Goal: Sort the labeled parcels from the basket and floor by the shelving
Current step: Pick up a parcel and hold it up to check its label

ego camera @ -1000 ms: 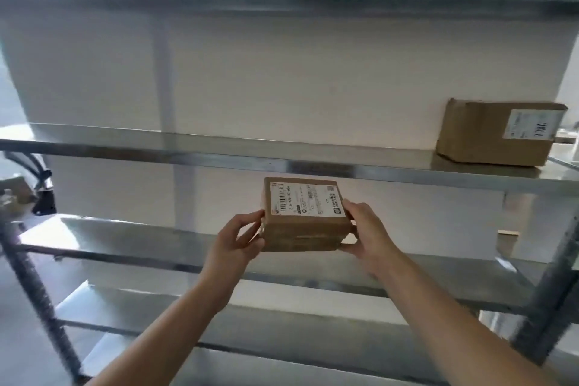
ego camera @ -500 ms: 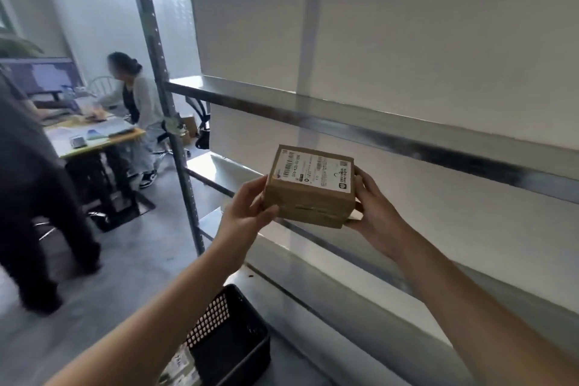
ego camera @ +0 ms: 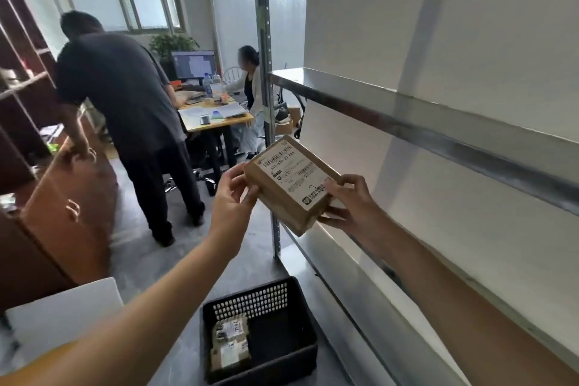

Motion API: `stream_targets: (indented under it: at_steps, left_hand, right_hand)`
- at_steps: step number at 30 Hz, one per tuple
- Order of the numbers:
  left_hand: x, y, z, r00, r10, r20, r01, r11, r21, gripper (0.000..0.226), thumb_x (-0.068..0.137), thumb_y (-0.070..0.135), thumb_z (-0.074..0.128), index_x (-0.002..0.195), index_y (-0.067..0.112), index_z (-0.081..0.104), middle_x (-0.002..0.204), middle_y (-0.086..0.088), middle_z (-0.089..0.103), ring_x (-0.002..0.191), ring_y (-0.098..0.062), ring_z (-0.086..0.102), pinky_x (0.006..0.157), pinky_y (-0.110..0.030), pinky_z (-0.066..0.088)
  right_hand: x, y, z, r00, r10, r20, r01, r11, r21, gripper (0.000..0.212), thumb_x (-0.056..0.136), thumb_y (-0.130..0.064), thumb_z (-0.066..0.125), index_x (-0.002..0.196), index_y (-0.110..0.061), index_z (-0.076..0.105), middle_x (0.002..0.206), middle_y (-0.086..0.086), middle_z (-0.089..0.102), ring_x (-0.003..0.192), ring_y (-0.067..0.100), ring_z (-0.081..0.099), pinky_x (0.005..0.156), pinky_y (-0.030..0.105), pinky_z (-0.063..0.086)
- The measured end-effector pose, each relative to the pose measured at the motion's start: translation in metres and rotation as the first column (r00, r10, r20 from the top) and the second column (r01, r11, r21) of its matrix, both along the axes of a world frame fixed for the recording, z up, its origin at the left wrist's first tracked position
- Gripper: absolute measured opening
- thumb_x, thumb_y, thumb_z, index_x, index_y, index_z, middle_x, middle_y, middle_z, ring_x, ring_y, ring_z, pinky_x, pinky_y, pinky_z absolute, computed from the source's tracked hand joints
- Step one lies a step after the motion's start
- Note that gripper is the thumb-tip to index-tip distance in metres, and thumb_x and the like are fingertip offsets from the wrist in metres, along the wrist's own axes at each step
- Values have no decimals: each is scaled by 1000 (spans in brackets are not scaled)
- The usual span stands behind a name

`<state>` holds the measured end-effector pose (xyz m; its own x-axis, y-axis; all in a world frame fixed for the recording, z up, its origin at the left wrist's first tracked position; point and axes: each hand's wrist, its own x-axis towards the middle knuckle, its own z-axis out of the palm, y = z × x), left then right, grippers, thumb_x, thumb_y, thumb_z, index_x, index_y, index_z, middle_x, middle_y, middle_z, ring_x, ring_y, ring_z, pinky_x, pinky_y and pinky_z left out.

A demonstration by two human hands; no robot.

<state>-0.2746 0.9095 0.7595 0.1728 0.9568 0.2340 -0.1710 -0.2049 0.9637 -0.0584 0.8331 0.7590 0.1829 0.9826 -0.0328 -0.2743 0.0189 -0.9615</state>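
A small brown cardboard parcel (ego camera: 289, 182) with a white printed label on top is held up between both hands, tilted down to the right. My left hand (ego camera: 233, 197) grips its left end and my right hand (ego camera: 351, 200) grips its right end. Below on the floor stands a black perforated plastic basket (ego camera: 282, 345) holding a few labeled parcels (ego camera: 230, 343) at its left side. The metal shelving (ego camera: 407, 116) runs along the right, its shelf edge just behind the held parcel.
The shelving's upright post (ego camera: 266, 97) stands right behind the parcel. A person in dark clothes (ego camera: 131, 116) stands at the left by a large brown box (ego camera: 65, 207). Another person sits at a desk (ego camera: 216, 117) further back. A white board (ego camera: 62, 313) lies at lower left.
My view has swung left and down, away from the shelf front, so the basket and the room now show. The parcel has tilted, still held in both hands.
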Motion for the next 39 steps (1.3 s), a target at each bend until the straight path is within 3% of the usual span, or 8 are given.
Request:
stream_targets:
  at_steps: [6, 10, 13, 22, 26, 29, 32, 39]
  left_hand:
    - [-8, 8, -2, 979, 154, -134, -155, 988, 8, 46, 88, 20, 72, 128, 14, 50, 127, -1, 61, 123, -15, 57, 101, -43, 51]
    - [-19, 21, -18, 975, 172, -144, -173, 985, 7, 44, 92, 19, 67, 134, 11, 53, 127, -3, 65, 120, -17, 61, 99, -40, 53]
    - [-30, 39, -36, 986, 142, -83, -150, 984, -99, 47, 95, 22, 64, 138, 9, 52, 124, -3, 67, 115, -16, 65, 98, -39, 54]
    - [-74, 123, -83, 983, 69, -171, -99, 980, -175, 85, 84, 35, 75, 153, 25, 28, 139, -9, 52, 123, -19, 58, 103, -44, 50]
    - [-100, 157, -99, 957, 115, -266, -164, 971, -173, 98, 78, 37, 80, 154, 37, 19, 146, -9, 42, 117, -4, 53, 105, -40, 47]
    - [-121, 185, -110, 946, 116, -303, -184, 961, -206, 104, 73, 40, 83, 153, 44, 17, 157, -10, 31, 143, -17, 33, 111, -43, 37]
    - [-144, 214, -121, 940, 94, -328, -177, 957, -231, 107, 70, 40, 85, 152, 47, 18, 160, -7, 28, 145, -14, 29, 111, -40, 35]
    - [-149, 259, -156, 945, 84, -316, -181, 939, -291, 96, 76, 22, 82, 154, 30, 26, 153, 5, 41, 141, -2, 33, 114, -44, 38]
  right_hand:
    - [-14, 30, -12, 987, 127, 94, -125, 992, -21, 32, 88, -34, 68, 119, -34, 59, 115, 8, 70, 111, 30, 66, 89, 40, 58]
    - [-29, 51, -19, 959, 179, 220, -173, 984, -49, 29, 87, -44, 67, 114, -51, 58, 107, -14, 73, 108, 7, 65, 91, 31, 48]
    - [-43, 74, -29, 950, 189, 246, -182, 982, -54, 34, 89, -40, 68, 119, -46, 53, 103, -17, 73, 97, -8, 66, 83, 21, 38]
    - [-73, 163, -71, 945, 237, 227, -191, 960, -206, 53, 87, -28, 74, 134, -32, 48, 115, 6, 66, 111, 19, 66, 102, 52, 48]
    - [-93, 209, -77, 920, 300, 254, -237, 939, -251, 46, 87, -23, 74, 127, -32, 54, 111, 9, 68, 103, 17, 70, 102, 50, 49]
    - [-109, 246, -82, 899, 342, 273, -269, 924, -270, 46, 87, -22, 73, 128, -30, 54, 107, 8, 67, 101, 16, 71, 103, 47, 49]
    - [-125, 279, -93, 882, 389, 266, -310, 904, -294, 48, 86, -20, 74, 130, -28, 55, 110, 10, 64, 104, 17, 70, 104, 48, 48]
    - [-132, 323, -140, 911, 381, 158, -303, 878, -370, 48, 87, -19, 73, 130, -28, 55, 108, 7, 68, 106, 19, 69, 104, 50, 47]
